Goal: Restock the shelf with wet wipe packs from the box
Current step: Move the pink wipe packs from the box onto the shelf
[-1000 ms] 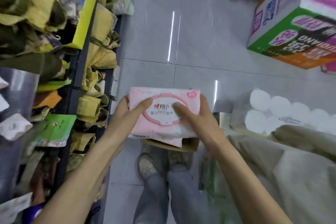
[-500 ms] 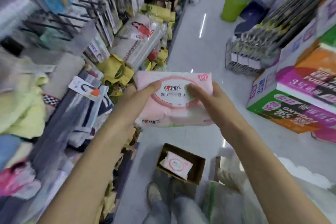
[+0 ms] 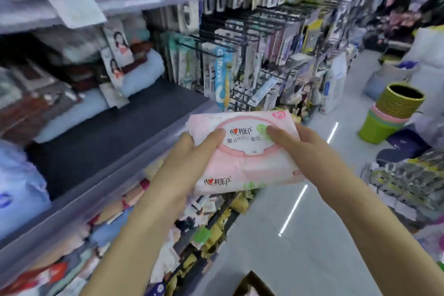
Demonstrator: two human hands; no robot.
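A pink wet wipe pack with a white oval lid is held level between both hands, in front of the shelf's front rail. My left hand grips its left end with the thumb on top. My right hand grips its right side, thumb on the lid. The dark shelf board lies to the left of the pack, with a bare stretch beside folded blue and brown textiles. The cardboard box shows only as a corner at the bottom edge, on the floor.
Black wire hooks with hanging packaged goods stand just beyond the pack. Lower shelves hold mixed packets. Stacked green and yellow plastic bins stand on the white tiled aisle floor at right, with more goods along the right edge.
Both hands have lifted the pack from over the box up to shelf height. My view has swung up from the floor toward the shelf; the box has dropped to the bottom edge.
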